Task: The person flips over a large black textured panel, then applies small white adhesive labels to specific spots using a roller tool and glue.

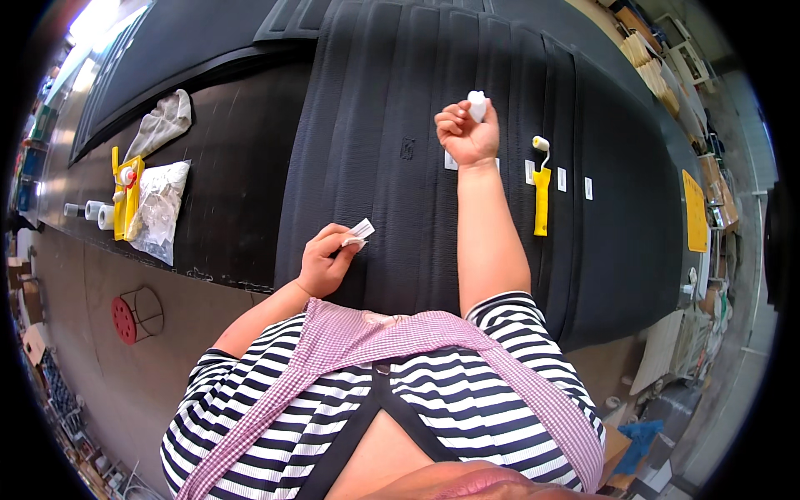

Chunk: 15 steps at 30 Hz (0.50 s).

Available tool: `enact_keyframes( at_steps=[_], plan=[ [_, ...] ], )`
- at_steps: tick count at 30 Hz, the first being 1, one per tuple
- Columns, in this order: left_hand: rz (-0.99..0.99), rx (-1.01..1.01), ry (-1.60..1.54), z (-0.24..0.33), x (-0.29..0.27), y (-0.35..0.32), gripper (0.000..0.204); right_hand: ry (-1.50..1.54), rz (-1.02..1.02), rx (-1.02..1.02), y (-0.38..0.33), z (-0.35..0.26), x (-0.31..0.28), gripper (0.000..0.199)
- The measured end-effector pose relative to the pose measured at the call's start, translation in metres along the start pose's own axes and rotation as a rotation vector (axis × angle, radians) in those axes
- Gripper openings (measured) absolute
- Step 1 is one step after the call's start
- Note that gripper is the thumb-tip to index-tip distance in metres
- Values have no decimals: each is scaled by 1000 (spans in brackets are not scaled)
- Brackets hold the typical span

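My left hand (321,265) pinches a few small white labels (362,228) with dark printing, over the near left part of a black ribbed mat (367,158). Farther out, my right hand (472,142) is raised over the mat, its fingers closed on a small white lump (477,103) whose kind I cannot make out. White labels lie on the mat in a row beside my right wrist; one label (530,172) is next to a small paint roller (542,200) with a yellow handle. Two more sit to the right of the roller.
On the dark table (237,167) at left are a grey cloth glove (162,123), a yellow tape dispenser (127,196), a clear plastic bag (160,208) and tape rolls (106,217). A red stool (125,320) stands on the floor. A yellow sheet (694,212) is at far right.
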<state>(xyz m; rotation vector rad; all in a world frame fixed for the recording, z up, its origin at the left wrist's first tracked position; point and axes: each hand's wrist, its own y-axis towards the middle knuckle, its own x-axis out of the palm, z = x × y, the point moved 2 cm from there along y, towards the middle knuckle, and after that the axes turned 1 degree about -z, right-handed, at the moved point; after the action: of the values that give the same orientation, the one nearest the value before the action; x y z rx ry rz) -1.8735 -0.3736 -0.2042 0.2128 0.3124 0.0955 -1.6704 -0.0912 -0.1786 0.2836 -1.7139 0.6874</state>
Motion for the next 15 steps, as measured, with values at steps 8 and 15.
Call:
enact_keyframes(
  at_steps=[8, 15],
  plan=[
    [10, 31, 26, 2, 2, 2, 5, 199, 58, 25, 33, -6, -13, 46],
    [37, 6, -9, 1, -1, 2, 7, 164, 103, 51, 11, 3, -1, 88]
  ],
)
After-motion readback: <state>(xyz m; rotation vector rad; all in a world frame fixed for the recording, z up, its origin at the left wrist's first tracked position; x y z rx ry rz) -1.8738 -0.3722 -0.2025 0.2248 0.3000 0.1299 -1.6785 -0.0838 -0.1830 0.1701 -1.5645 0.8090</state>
